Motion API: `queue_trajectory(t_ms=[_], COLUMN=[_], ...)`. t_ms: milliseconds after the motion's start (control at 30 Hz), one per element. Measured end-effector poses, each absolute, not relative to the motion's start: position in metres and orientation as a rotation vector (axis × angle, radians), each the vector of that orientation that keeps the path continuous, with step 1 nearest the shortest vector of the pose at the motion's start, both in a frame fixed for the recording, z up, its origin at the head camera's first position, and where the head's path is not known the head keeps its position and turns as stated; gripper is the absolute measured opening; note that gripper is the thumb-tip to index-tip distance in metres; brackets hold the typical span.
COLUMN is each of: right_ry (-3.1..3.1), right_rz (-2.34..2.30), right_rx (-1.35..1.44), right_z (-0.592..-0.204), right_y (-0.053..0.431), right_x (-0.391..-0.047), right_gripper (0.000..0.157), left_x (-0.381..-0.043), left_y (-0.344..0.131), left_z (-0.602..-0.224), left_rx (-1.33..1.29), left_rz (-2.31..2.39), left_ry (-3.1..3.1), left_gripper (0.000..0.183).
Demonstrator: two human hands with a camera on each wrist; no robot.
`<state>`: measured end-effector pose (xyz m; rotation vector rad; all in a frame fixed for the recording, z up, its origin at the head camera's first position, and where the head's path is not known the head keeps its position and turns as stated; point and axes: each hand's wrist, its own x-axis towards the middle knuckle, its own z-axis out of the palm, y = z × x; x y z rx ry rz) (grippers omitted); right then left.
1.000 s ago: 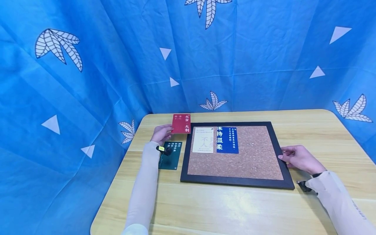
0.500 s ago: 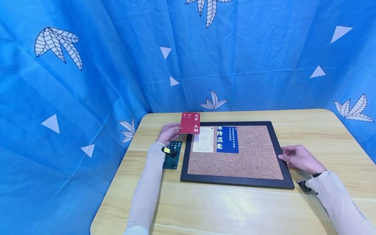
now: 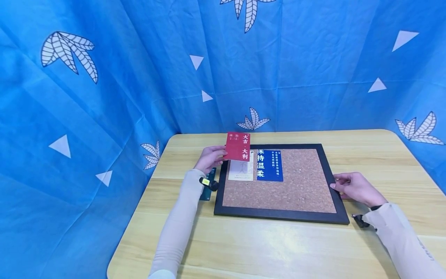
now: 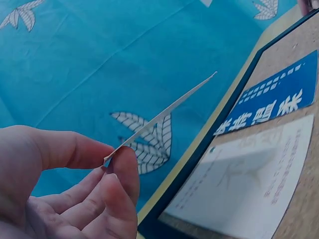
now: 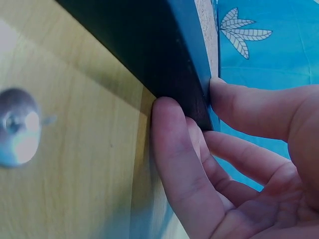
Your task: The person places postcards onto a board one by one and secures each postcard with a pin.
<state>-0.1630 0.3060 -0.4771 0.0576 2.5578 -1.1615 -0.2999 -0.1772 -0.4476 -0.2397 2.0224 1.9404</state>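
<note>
My left hand (image 3: 211,158) pinches a red card (image 3: 238,146) with white characters by its left edge, thumb against fingers. In the left wrist view the card (image 4: 169,108) appears edge-on, tilted up above the board. It overlaps the upper part of a cream card (image 3: 240,172) lying at the cork board's upper left. Beside that lies a dark blue card (image 3: 273,166) with white characters. With its thumb on top and fingers at the outer side, my right hand (image 3: 359,188) grips the right edge of the black-framed cork board (image 3: 296,193).
A dark green card (image 3: 206,193) lies on the wooden table (image 3: 244,248) left of the board, partly hidden by my left wrist. Blue patterned cloth (image 3: 223,69) hangs behind and at the left. A blurred, shiny round metal piece (image 5: 20,127) shows in the right wrist view.
My left hand has carried the red card rightward, from left of the board to over its upper left corner and the cream card. The right hand and board have stayed put.
</note>
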Motion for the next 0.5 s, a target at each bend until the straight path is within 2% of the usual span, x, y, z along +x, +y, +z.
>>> queue_trajectory(t_ms=[500], right_ry=[2.538], right_rz=[-1.186], right_rx=[0.054], right_z=[-0.476], right_y=[0.306], right_x=[-0.162], right_gripper=[0.062], left_x=[-0.288], left_y=[-0.140], left_z=[-0.444], left_rx=[-0.126], left_rz=[1.884], left_ry=[2.033], left_gripper=[0.039])
